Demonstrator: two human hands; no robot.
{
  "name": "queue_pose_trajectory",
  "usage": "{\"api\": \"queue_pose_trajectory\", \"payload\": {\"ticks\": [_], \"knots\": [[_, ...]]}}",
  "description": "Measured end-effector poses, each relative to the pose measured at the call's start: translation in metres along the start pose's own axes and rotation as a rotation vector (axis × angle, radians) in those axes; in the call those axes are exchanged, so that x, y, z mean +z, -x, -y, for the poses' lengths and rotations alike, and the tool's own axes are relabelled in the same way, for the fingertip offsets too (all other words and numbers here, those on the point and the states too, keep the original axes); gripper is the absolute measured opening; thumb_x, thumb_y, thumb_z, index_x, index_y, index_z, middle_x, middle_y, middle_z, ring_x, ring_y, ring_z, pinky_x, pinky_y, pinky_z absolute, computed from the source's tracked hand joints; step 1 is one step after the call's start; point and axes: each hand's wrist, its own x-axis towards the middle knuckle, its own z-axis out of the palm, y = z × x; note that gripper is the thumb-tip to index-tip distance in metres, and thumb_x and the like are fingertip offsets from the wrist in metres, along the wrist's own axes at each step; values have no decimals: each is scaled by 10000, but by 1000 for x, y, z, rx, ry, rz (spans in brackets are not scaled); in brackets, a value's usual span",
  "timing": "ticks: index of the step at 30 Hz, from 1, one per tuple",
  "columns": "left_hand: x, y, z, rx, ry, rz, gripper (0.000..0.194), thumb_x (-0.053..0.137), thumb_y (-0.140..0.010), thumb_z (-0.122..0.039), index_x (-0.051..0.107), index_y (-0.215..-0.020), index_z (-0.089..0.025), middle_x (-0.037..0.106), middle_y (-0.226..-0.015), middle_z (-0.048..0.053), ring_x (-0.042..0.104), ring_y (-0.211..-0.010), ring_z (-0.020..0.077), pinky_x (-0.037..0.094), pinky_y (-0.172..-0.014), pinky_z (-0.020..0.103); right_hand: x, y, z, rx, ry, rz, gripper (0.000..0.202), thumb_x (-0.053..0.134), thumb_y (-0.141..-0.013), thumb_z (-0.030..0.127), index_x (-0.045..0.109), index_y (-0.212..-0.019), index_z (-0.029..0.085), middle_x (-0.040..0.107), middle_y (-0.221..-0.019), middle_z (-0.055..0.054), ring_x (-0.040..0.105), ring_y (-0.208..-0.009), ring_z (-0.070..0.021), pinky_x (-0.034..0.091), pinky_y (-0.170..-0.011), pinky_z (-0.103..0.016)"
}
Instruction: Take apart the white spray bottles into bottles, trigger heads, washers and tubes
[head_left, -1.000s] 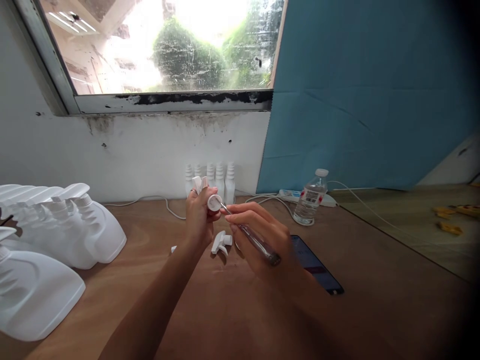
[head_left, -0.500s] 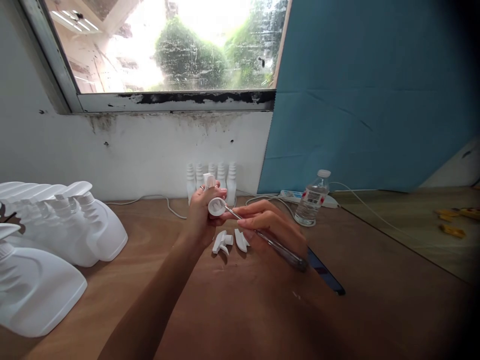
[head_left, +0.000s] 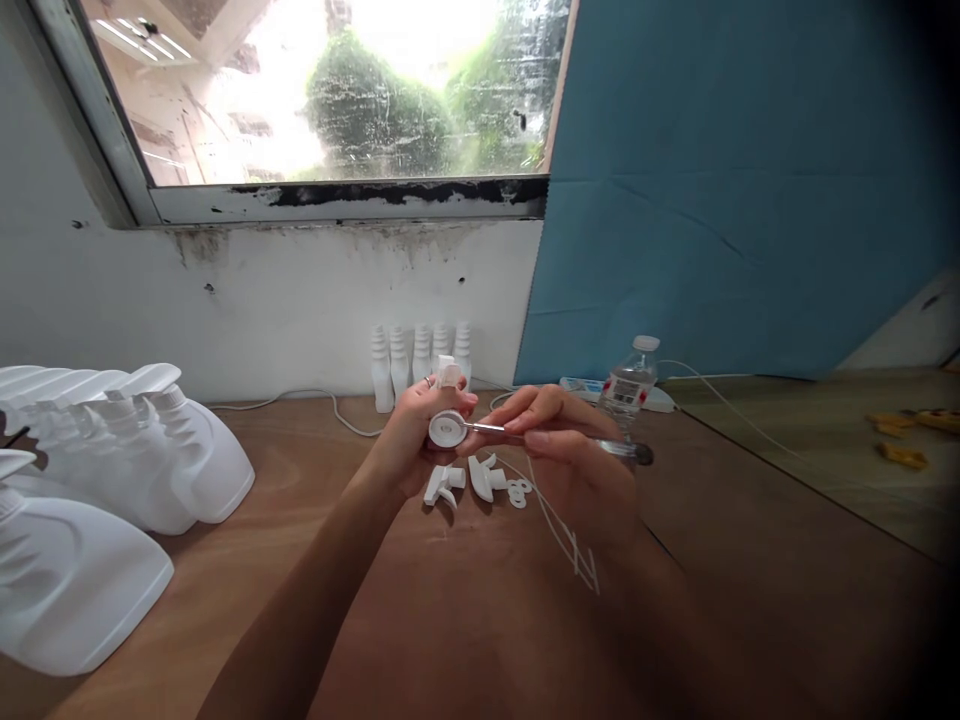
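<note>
My left hand (head_left: 412,425) is closed around a white trigger spray head (head_left: 448,372), its round collar (head_left: 447,430) turned open side toward me. Between the fingers of my right hand (head_left: 570,440) is a screwdriver (head_left: 622,450) with a thin metal shaft and a clear, dark-ended handle. Its tip touches or lies just at the collar's right rim; which, I cannot tell. Below my hands, two more spray heads, one left (head_left: 444,484) and one right (head_left: 486,478), lie on the brown table. Beside them are several white ring washers (head_left: 517,493) and thin white tubes (head_left: 559,530).
Large white bottles (head_left: 82,575) stand in a group at the left. Several slim white bottles (head_left: 381,370) line the wall behind my hands. A clear water bottle (head_left: 628,385) stands at the right by a power strip (head_left: 660,400). White cables (head_left: 345,420) run along the wall.
The spray head in my left hand has moved slightly right and down, and its collar has turned. The screwdriver has swung from slanted to nearly level. Washers and tubes have come into view.
</note>
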Motion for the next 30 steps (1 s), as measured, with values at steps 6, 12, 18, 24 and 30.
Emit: {"api": "queue_pose_trajectory", "payload": {"ticks": [6, 12, 18, 24, 30], "knots": [[-2, -1, -1, -34, -71, -63, 248, 688, -621, -228, 471, -736, -189, 346, -590, -60, 207, -421, 37, 89, -344, 173, -5, -5, -1, 36, -80, -17, 143, 496, -760, 112, 615, -716, 176, 640, -800, -29, 713, -726, -245, 576, -721, -485], [-4, -4, 0, -132, 37, 11, 271, 695, -629, -206, 432, -692, -188, 278, -553, -84, 165, -403, 24, 68, -342, 148, -4, -7, -3, 86, -91, -78, 121, 513, -724, 127, 604, -656, 167, 636, -746, -23, 703, -644, -238, 581, -635, -458], [-6, -8, 5, -159, 53, 71, 293, 682, -661, -209, 390, -670, -195, 278, -516, -88, 157, -389, 25, 67, -331, 144, -3, -6, -10, 145, -145, -76, 99, 538, -711, 131, 614, -656, 161, 660, -745, -31, 701, -660, -245, 573, -643, -447], [-10, -10, 9, -50, -72, -32, 307, 698, -662, -275, 401, -672, -196, 301, -530, -79, 183, -395, 30, 83, -355, 161, -2, -12, -19, 425, -330, -124, 112, 520, -733, 205, 587, -649, 174, 674, -694, -28, 635, -551, -182, 544, -597, -367], [-24, -17, 2, 102, -509, -246, 300, 739, -642, -338, 508, -770, -196, 446, -576, -40, 342, -440, 76, 204, -405, 185, -31, -22, -28, 564, -466, -230, 54, 532, -638, 197, 536, -589, 176, 643, -649, -27, 423, -412, -81, 458, -480, -272]]}}
